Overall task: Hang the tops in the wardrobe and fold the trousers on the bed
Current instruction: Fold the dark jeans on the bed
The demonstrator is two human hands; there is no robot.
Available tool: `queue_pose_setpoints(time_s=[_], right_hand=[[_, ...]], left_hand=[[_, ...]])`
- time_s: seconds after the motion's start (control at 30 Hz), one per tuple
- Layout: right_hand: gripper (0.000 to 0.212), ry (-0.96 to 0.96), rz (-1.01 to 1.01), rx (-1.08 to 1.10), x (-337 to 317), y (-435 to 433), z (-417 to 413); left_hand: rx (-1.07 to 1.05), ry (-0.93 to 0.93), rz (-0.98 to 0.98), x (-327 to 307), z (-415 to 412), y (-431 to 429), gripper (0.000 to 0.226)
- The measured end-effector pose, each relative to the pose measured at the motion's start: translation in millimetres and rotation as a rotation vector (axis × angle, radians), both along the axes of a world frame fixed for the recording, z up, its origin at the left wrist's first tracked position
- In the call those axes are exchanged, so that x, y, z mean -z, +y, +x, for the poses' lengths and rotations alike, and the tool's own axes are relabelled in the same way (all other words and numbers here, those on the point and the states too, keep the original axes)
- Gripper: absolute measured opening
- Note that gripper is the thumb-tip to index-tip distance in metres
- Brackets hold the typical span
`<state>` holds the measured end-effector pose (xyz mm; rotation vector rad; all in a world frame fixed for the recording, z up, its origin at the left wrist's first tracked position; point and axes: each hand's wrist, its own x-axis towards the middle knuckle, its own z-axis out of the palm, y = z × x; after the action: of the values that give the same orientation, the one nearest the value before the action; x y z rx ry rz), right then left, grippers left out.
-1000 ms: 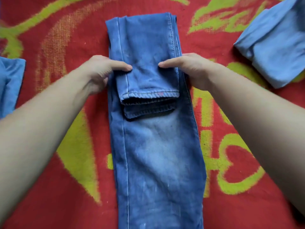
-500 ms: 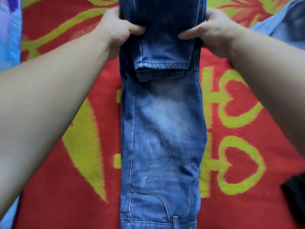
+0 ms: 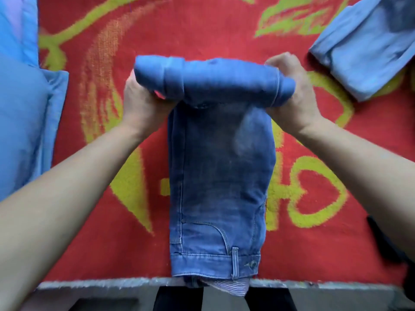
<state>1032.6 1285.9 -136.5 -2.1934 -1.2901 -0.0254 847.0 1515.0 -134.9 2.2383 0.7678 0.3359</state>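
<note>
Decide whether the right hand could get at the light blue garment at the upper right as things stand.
Probably yes, once it lets go: the right hand grips the folded end of the jeans, but only bare red blanket lies between it and the light blue garment.

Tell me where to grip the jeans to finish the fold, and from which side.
On the jeans, grip the folded bundle at its two ends, left hand from the left, right hand from the right: it lies crosswise, and both ends stick out past the flat part below.
</note>
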Motion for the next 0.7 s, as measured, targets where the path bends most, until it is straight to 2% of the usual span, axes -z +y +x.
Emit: queue_pose_setpoints(time_s=[0.03, 0.07, 0.17, 0.23, 0.3, 0.37, 0.4, 0.47, 0.5, 0.53, 0.6, 0.63, 0.7], right_hand=[[0.035, 0.031, -0.055, -0.053, 6.8, -13.6, -5.6], [0.038, -0.022, -0.120, -0.111, 12.3, -26.2, -11.1], [0.041, -0.137, -0.340, -0.276, 34.8, -52.8, -27.1], [0.053, -0.074, -0.424, -0.273, 39.6, -58.6, -40.9], [0.063, 0.082, -0.404, -0.126, 36.3, -59.3, -57.2], [0.062, 0.336, -0.297, 0.144, 27.6, -54.8, -73.9], [0.057, 0.464, -0.225, 0.300, 23.8, -50.5, -78.1], [0.034, 0.712, -0.158, 0.576, 19.0, -39.9, -80.4], [0.028, 0.834, -0.183, 0.662, 18.3, -35.0, -78.2], [0.034, 0.929, -0.241, 0.701, 16.9, -30.0, -75.5], [0.049, 0.997, -0.369, 0.679, 15.6, -22.3, -71.8], [0.053, 0.966, -0.394, 0.667, 19.4, -19.0, -70.6], [0.059, 0.867, -0.410, 0.662, 28.3, -11.3, -70.9]], left_hand=[[0.060, -0.017, 0.006, 8.6, -17.2, -8.6, 0.039], [0.144, -0.021, 0.062, 19.3, -32.7, -15.9, 0.042], [0.414, 0.117, 0.328, 47.7, -65.1, -35.3, 0.046], [0.483, 0.192, 0.314, 58.3, -76.0, -45.3, 0.051], [0.365, 0.189, 0.228, 55.2, -78.6, -56.7, 0.049], [0.109, 0.141, 0.056, 47.8, -75.5, -70.8, 0.049], [-0.039, 0.115, -0.053, 41.4, -70.6, -77.5, 0.046], [-0.338, 0.120, -0.257, 31.3, -55.4, -86.3, 0.029], [-0.452, 0.156, -0.341, 28.7, -45.2, -86.0, 0.031], [-0.535, 0.193, -0.435, 26.3, -34.7, -83.7, 0.044], [-0.615, 0.233, -0.610, 26.8, -16.3, -76.1, 0.068], [-0.621, 0.259, -0.621, 29.5, -8.7, -73.1, 0.074], [-0.529, 0.320, -0.418, 35.9, 1.1, -73.1, 0.067]])
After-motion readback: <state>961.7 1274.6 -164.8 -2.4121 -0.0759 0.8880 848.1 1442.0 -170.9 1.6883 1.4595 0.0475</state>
